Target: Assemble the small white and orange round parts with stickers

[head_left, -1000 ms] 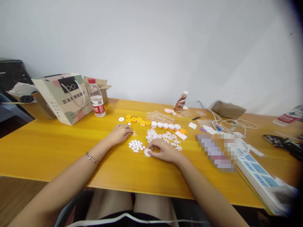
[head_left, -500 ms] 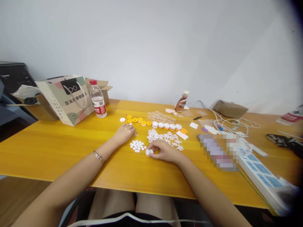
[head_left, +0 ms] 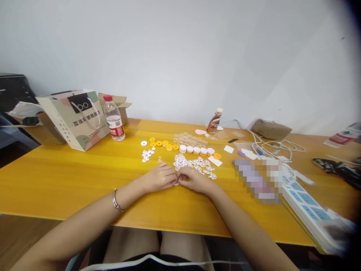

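Close to the table's front, my left hand and my right hand meet with fingertips bent together. Between them shows the edge of a white disc, pinched by my right fingers. My left fingertips are closed at the disc; whether they hold a small part is hidden. Behind my right hand lies a pile of white openwork pieces. Tiny clear bits sit just beyond my left hand, and small white pieces farther left. Yellow discs, white-and-orange stacked discs and clear rings lie beyond.
At the left back stand a paper bag, a cardboard box and a water bottle. A brown drink bottle stands behind. Rightward lie white cables, a blurred-out flat object and a power strip.
My left hand has come right and nearer, from beside the clear bits to the white disc in my right hand. It now covers the small white discs; white pieces behind it have come into view.
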Demonstrator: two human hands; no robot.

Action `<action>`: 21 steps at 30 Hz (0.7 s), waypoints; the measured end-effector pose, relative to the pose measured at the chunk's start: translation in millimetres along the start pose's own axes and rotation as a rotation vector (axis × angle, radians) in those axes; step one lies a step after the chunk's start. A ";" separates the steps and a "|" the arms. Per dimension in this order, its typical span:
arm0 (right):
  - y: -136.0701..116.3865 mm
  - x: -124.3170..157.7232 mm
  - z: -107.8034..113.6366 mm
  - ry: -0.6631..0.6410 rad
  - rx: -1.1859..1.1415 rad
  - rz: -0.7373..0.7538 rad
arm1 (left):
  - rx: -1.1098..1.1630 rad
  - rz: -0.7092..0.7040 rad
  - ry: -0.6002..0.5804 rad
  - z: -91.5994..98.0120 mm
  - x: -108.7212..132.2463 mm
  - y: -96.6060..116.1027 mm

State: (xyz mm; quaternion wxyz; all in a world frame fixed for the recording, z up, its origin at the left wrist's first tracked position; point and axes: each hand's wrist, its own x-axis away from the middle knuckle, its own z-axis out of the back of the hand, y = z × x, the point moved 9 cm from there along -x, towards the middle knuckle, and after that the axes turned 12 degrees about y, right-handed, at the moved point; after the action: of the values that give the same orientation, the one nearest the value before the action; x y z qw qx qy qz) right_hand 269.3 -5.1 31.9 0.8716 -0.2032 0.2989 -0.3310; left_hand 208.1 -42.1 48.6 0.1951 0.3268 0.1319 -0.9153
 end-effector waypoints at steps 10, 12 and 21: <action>5.8 -0.1 0.2 0.017 -0.042 -0.080 | -0.046 0.059 0.025 -1.2 2.6 -5.6; 6.4 0.1 0.7 0.023 -0.039 -0.081 | -0.040 0.047 0.010 -2.8 2.7 -4.4; 8.5 0.0 -0.2 0.016 -0.003 -0.065 | -0.045 -0.030 -0.022 -3.0 2.9 0.0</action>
State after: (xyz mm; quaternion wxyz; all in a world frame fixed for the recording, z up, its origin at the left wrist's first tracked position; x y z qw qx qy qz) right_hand 273.1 0.9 27.0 0.8577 -0.2115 0.2998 -0.3601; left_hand 207.6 -41.8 44.5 0.1901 0.3101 0.1550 -0.9185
